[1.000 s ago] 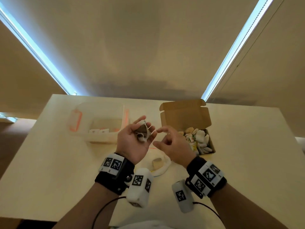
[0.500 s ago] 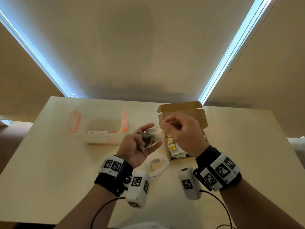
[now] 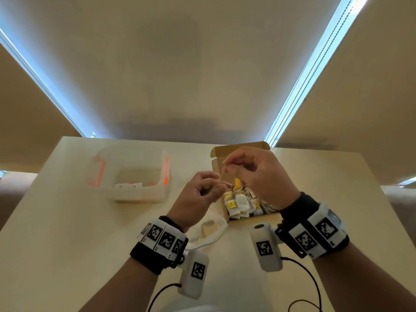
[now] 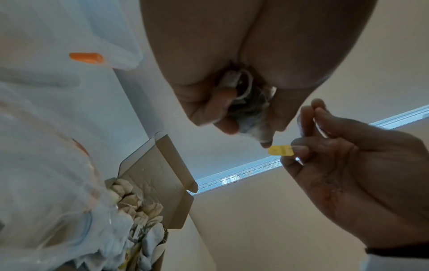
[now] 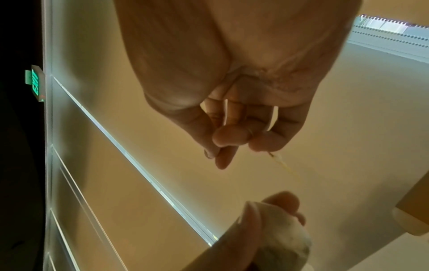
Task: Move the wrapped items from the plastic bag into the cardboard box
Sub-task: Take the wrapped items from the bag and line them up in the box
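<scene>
1. Left hand (image 3: 198, 194) grip is holding a wrapped tea bag (image 4: 252, 117).
2. Right hand (image 3: 258, 176) grip is pinching its yellow tag (image 4: 281, 150), just above the left grip.
3. Cardboard box (image 3: 247, 219) is sitting open under the right grip.

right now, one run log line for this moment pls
left hand: grips white tea bag | right hand: pinches yellow paper tag | brown cardboard box: open, part-filled

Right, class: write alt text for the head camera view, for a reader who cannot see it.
Above a pale table, the left hand grips a small white tea bag while the right hand pinches its string. Behind them an open brown cardboard box holds many wrapped tea bags; a crumpled clear plastic bag lies beside it.
</scene>
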